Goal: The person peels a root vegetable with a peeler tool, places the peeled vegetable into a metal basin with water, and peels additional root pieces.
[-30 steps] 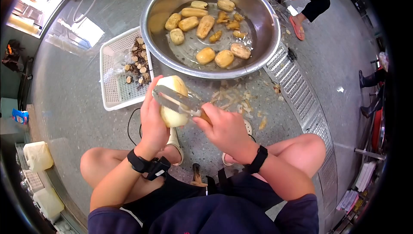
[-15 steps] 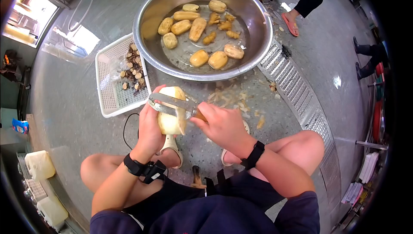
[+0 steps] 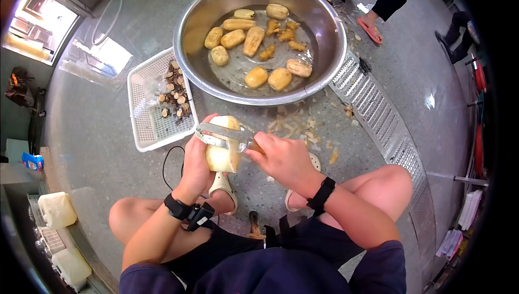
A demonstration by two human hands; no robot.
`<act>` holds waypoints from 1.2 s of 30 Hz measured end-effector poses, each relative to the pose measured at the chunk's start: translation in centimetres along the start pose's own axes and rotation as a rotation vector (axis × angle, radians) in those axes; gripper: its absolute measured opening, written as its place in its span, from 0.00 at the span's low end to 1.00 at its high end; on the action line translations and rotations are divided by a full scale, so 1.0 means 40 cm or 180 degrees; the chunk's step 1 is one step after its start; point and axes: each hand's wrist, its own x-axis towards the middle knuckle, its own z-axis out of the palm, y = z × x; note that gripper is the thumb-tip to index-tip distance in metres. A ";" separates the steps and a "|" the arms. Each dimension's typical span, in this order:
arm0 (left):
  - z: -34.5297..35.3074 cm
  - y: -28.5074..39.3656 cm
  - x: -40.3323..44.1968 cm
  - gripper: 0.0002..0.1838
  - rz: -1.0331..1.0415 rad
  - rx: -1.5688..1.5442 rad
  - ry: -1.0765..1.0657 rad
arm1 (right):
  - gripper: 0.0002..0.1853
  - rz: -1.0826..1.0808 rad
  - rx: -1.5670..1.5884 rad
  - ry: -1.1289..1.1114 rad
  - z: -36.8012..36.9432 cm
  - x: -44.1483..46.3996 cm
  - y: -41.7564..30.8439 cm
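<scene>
My left hand (image 3: 195, 167) is wrapped round a thick, pale, partly peeled lotus root (image 3: 220, 160), held upright above the floor between my knees. In my right hand (image 3: 289, 159) is the wooden handle of a metal peeler (image 3: 221, 131). Its wide blade lies across the upper part of the root, and a strip of peel hangs down the root's right side. Beyond my hands stands a big steel basin (image 3: 189, 45) with shallow water, several brownish lotus roots (image 3: 253, 41) and a few knobby pieces of ginger (image 3: 266, 52).
A white plastic basket (image 3: 148, 140) with dark cut ends stands left of the basin. Peel scraps (image 3: 294, 123) litter the floor. A metal drain grate (image 3: 378, 110) runs along the right. Another person's sandalled foot (image 3: 370, 30) is beyond the basin.
The whole scene has shifted slightly right and down in view. Both hands keep their grip on the lotus root and peeler, the blade still near the root's top. A person at far right has shifted their legs.
</scene>
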 end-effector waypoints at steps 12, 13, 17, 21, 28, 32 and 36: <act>0.008 0.035 -0.046 0.38 0.0195 0.0401 -0.0635 | 0.16 0.1158 0.0599 0.0126 -0.046 0.022 0.063; -0.002 0.035 -0.041 0.41 0.0188 0.0387 -0.0585 | 0.16 0.1109 0.0744 0.0182 -0.041 0.015 0.059; 0.015 0.043 -0.038 0.41 0.0063 0.0159 -0.0456 | 0.16 0.0997 0.1233 0.0362 -0.033 -0.002 0.045; 0.009 0.051 -0.027 0.37 -0.0356 -0.0714 -0.0966 | 0.15 0.0633 0.1298 0.0344 -0.042 -0.014 0.002; 0.030 0.047 -0.017 0.36 -0.0822 -0.1339 0.0199 | 0.16 -0.0680 0.0026 0.0345 -0.030 -0.041 -0.048; 0.024 0.042 -0.020 0.33 -0.0873 -0.1276 0.0136 | 0.16 -0.0760 -0.0248 0.0560 -0.027 -0.036 -0.050; 0.031 0.054 -0.025 0.32 -0.0957 -0.1229 0.0156 | 0.19 -0.0815 -0.0488 0.0552 -0.040 -0.028 -0.045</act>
